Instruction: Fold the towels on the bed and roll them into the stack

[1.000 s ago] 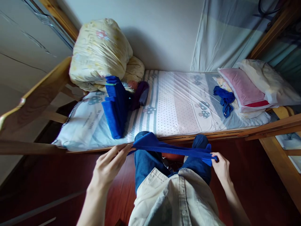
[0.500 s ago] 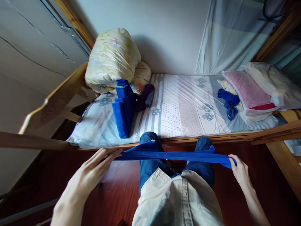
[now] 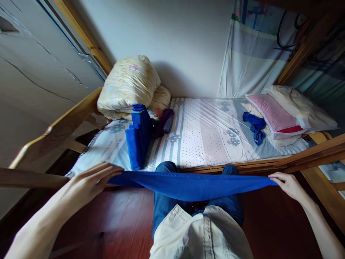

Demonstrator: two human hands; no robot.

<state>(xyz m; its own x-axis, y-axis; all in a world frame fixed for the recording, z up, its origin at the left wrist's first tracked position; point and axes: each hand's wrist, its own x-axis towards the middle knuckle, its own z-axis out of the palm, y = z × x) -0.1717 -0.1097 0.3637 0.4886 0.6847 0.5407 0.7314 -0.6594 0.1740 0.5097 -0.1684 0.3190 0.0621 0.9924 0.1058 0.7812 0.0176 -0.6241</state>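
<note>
A blue towel is stretched sideways in front of my knees, with a stitched hem along its top edge and its middle sagging. My left hand pinches its left end, fingers together. At the opposite end, the thumb and fingers of my right hand close on a corner. Several folded blue towels stand in a row on the left part of the bed. Farther right on the mattress lies a crumpled blue cloth.
A wooden bunk bed has a patterned sheet. On it are a bundled cream quilt, a dark purple item and a pink pillow beside a plastic-wrapped bundle. Wooden rails edge the bed above the reddish floor.
My hands have moved farther apart, pulling the towel's ends outward. The towel has opened from a narrow strip to a wider hanging band. The view has tilted up slightly.
</note>
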